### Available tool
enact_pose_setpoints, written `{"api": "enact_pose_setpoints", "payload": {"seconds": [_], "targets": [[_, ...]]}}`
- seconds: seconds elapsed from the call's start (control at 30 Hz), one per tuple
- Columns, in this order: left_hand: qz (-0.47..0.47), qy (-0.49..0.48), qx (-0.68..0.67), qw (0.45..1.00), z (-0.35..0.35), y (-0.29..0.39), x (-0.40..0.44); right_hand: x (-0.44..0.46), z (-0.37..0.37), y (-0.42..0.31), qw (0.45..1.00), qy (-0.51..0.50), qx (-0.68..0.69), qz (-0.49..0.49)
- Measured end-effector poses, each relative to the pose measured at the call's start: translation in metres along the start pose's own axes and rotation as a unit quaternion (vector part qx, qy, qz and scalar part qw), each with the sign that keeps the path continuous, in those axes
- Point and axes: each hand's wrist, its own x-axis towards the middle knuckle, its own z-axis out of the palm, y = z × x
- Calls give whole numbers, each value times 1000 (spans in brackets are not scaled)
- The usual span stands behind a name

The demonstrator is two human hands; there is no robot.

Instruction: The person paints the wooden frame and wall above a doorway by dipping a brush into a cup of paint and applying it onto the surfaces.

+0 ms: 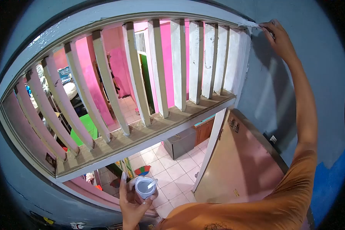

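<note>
A grey-blue wall (327, 103) is surrounding a white slatted frame (178, 65), whose upright slats are partly blocking the view into a pink room (167, 57). Below, at the right, a brown door (237, 153) is standing, an orange sleeve (295, 188) covering part of it. A dark grey cabinet (180, 143) is standing on the tiled floor (168, 168) beyond. The right hand (278, 40), high at the frame's upper right corner, is pinching a thin, whitish tool (262, 25) in bent fingers; most of it is hiding behind them, so its kind is impossible to tell. The left hand (132, 203), low in front of the floor, is gripping a small cup (144, 195) between thumb and half-curled fingers. Pale grey stuff is lying inside, and a white stick (152, 184) is leaning at the rim.
</note>
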Motion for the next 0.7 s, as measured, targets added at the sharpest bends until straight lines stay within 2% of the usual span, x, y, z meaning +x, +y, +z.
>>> {"api": "enact_pose_setpoints", "payload": {"seconds": [0.17,0.27,0.33,0.43,0.5,0.57,0.7], "targets": [[-12,12,-8,1000,6,4,2,-6,-1,7,998,-16,-40,40],[17,-6,24,1000,3,-2,3,0,0,-6,992,-29,-111,49],[3,-17,-15,1000,3,-5,4,6,6,-26,987,0,-163,-14],[33,-27,15,999,-3,-15,4,14,4,-64,986,27,-158,-36],[33,-15,24,999,-2,-12,2,19,-3,-96,986,60,-142,-63],[7,2,-34,999,0,-8,-1,22,-17,-130,984,92,-125,-91],[27,10,18,999,-13,-12,-9,29,-41,-192,973,136,-44,-180]]}}
